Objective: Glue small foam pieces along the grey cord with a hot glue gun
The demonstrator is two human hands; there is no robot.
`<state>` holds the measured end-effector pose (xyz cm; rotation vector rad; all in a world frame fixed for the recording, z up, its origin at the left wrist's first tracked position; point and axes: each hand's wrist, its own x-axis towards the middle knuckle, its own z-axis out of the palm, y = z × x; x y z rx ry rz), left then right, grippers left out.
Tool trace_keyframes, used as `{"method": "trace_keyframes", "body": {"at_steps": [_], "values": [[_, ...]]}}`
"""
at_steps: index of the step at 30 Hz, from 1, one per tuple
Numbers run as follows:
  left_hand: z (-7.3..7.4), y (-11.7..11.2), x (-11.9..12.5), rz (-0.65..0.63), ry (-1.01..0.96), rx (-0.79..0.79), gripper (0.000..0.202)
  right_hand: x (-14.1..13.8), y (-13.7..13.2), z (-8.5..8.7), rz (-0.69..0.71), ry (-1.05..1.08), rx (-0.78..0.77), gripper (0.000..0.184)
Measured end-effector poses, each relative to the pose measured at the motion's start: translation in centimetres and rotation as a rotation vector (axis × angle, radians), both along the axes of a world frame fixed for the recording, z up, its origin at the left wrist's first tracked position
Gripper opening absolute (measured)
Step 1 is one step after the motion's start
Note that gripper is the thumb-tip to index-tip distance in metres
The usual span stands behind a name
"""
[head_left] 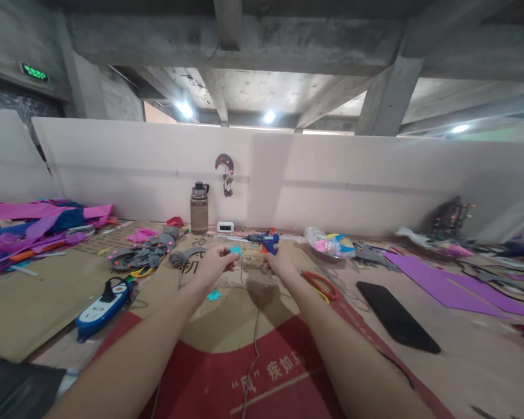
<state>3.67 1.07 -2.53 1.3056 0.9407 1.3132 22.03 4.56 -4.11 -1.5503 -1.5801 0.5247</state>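
My left hand (219, 263) is closed, with a small teal felt flower (235, 249) pinched between thumb and fingers. Over to the right, my right hand (280, 262) is wrapped round the handle of a blue glue gun (269, 242), whose nozzle points left. A thin grey cord (257, 337) runs up the cardboard toward the space between my hands; where its upper end is fixed I cannot tell. Below my left hand a second teal flower (213, 295) lies flat on the cardboard (209, 331).
Scissors (325, 286) and a black phone (397, 316) lie to the right, near purple felt (441, 284). On the left are a power strip (103, 308), grey felt pieces (144, 253) and a felt pile (48, 227). A bottle (199, 209) stands before the white partition (314, 174).
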Motion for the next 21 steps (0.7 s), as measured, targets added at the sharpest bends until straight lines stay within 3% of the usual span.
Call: {"method": "trace_keyframes", "body": {"at_steps": [3,6,11,14,18,21], "values": [[0.0,0.1,-0.2,0.041,0.019,-0.003,0.028,0.5,0.2,0.1,0.054,0.16,-0.05,0.013],[0.0,0.4,-0.7,0.071,0.027,-0.003,0.028,0.3,-0.3,0.8,0.077,0.285,0.0,0.014],[-0.1,1.0,-1.4,0.125,0.065,-0.028,0.028,-0.5,-2.7,2.5,0.115,0.426,0.096,0.021],[-0.3,1.2,-1.5,0.124,0.088,-0.043,0.025,-0.6,-4.6,3.1,0.252,0.521,0.103,0.026],[-0.5,0.9,-1.2,0.109,0.082,-0.062,0.019,-0.9,-6.4,3.6,0.415,0.535,0.088,0.037],[-0.6,0.6,-0.9,0.118,0.063,-0.075,0.018,-1.1,-6.8,3.7,0.418,0.481,0.111,0.039]]}}
